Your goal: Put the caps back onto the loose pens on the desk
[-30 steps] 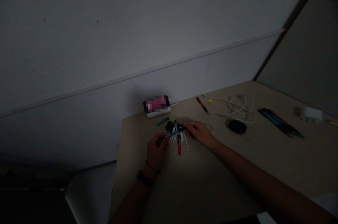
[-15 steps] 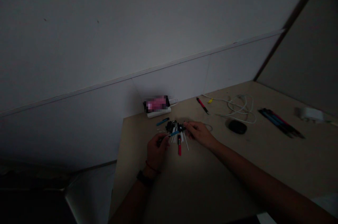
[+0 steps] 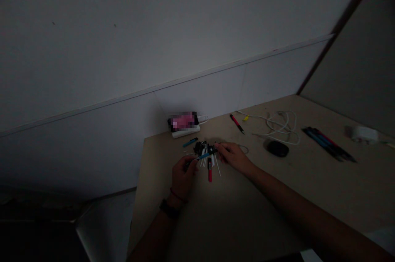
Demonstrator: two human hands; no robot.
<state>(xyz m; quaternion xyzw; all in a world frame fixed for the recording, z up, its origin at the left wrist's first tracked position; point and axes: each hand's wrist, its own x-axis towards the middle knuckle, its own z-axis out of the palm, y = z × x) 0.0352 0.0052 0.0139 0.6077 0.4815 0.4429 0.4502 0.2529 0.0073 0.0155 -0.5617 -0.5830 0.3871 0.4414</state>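
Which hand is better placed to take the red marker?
Probably the right hand: its fingertips rest at the black cluster just above the red marker, while the left hand grips a blue pen.

Count: 1 left hand (image 3: 183,175), 1 right hand (image 3: 233,157), 2 blue-handled items (image 3: 204,156), 1 white cable (image 3: 279,128), 1 black oval case (image 3: 277,149), 1 white charger (image 3: 364,133).

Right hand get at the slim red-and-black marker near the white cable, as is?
Likely yes: the right hand lies near the slim red-and-black marker, with only tan tabletop visibly between them.
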